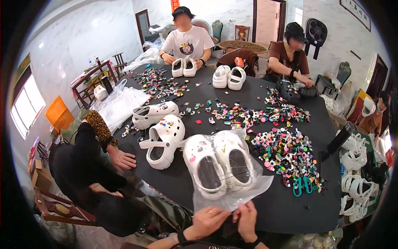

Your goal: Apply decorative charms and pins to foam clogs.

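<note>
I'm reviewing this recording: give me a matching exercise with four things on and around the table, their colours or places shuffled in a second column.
1. Bagged clogs
2. Tabletop
3. Crate at far left
4. Wearer's left hand and right hand

A. Black
B. At the near edge of the clear bag
C. Orange
D. White, with coloured charms

Pairs: 1-D, 2-A, 3-C, 4-B

Head-worn fisheye — downward across the table (298,216).

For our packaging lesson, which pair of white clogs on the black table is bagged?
The pair nearest the camera: a clear bag surrounds it, while the other white pairs are uncovered.
</note>
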Available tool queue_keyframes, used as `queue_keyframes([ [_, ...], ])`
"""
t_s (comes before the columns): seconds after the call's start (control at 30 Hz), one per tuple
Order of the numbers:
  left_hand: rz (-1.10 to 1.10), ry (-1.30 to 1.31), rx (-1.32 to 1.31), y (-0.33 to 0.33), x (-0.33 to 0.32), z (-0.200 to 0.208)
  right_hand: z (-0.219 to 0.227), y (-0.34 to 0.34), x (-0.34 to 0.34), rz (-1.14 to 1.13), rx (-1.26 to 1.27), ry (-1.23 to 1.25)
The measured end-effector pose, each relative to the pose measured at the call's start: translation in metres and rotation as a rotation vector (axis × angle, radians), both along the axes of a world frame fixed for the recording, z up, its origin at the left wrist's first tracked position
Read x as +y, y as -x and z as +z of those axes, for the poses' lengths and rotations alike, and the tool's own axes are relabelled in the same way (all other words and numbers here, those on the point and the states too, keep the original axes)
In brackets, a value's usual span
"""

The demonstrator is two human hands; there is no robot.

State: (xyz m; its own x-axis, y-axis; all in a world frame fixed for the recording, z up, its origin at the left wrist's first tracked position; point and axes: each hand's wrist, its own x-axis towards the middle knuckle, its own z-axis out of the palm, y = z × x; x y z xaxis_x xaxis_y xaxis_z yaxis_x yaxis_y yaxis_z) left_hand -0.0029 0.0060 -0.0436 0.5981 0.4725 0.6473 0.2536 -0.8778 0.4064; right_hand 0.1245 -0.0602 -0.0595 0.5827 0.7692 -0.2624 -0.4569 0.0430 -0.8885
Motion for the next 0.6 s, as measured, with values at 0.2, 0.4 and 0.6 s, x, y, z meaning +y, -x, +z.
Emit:
queue_keyframes([
  [0.2,0.029,0.144,-0.073,-0.034,-0.014,-0.001,-0.005,-0.024,-0.017,-0.034,-0.087,0.012],
  [0.4,0.033,0.126,0.005,-0.023,-0.013,-0.003,-0.018,-0.020,-0.019,-0.057,0.027,0.041],
  [0.6,0.092,0.220,-0.051,-0.010,-0.010,0.000,-0.014,-0.067,-0.008,-0.208,0.028,-0.022],
])
